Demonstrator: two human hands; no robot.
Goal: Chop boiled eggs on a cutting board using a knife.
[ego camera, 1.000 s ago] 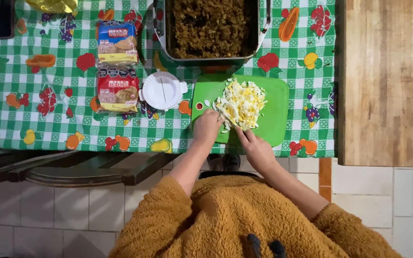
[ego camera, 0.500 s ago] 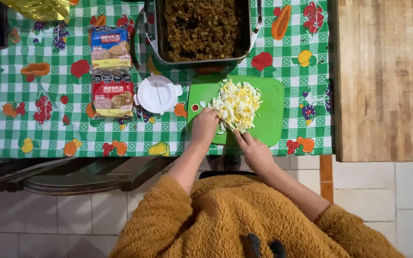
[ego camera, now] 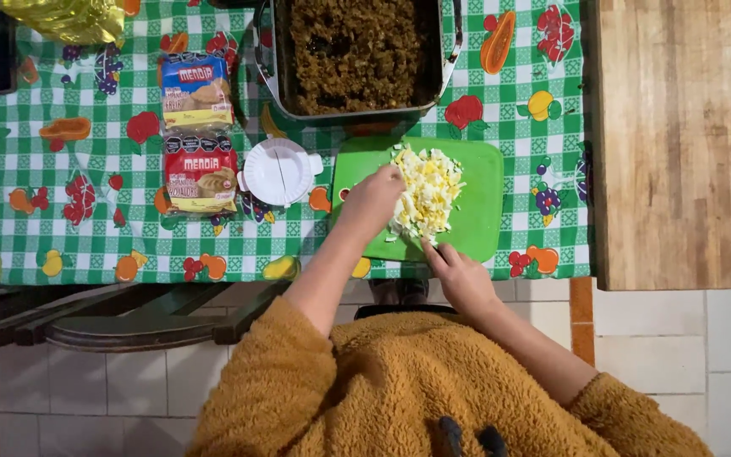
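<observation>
Chopped egg [ego camera: 426, 193], yellow and white, lies heaped on a green cutting board [ego camera: 480, 199] near the table's front edge, and we see it from above. Our left hand [ego camera: 372, 201] rests curled over the pile's left side, fingers bent onto the egg; we cannot tell whether it grips anything. Our right hand [ego camera: 460, 275] sits at the board's near edge, fingers closed and pointing toward the heap, and what it holds is hidden. Just left of the board is a round white plastic press [ego camera: 279, 171]. Further left lie two dough packets [ego camera: 199, 131]. Behind the board stands a metal pan of brown filling [ego camera: 355, 52], all on a green checked tablecloth [ego camera: 86, 245].
</observation>
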